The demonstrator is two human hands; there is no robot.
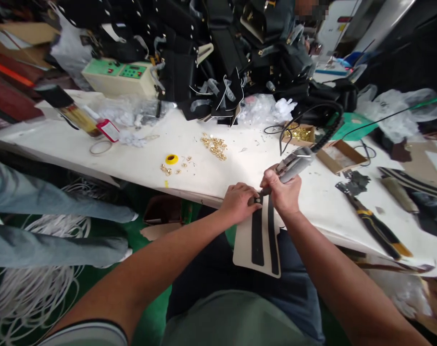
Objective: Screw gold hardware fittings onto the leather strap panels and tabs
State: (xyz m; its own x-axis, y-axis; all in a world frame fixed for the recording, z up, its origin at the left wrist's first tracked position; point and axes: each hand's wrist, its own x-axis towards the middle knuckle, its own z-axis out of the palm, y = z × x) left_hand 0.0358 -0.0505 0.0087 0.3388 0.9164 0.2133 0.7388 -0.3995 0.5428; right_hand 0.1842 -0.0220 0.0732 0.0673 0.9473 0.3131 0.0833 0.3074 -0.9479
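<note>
At the table's front edge, my right hand (284, 189) is wrapped round a grey power screwdriver (294, 164), with its cable rising to the right. The tool's tip points down to the left, close to my left fingers. My left hand (240, 203) grips the upper end of a beige panel with black strips (257, 235), where a small dark piece sits at the fingertips. The panel hangs over the edge above my lap. Its top end is partly hidden by both hands. Small gold fittings (214, 146) lie scattered beyond my hands, near a yellow ring (171, 159).
Pliers (377, 226) with yellow-black handles lie on the right. Open cardboard boxes (343, 156) stand behind them. A green-topped control box (119, 77), a bottle (70, 110) and piled black bags (211, 57) line the back. Another person's legs (56, 202) are at left.
</note>
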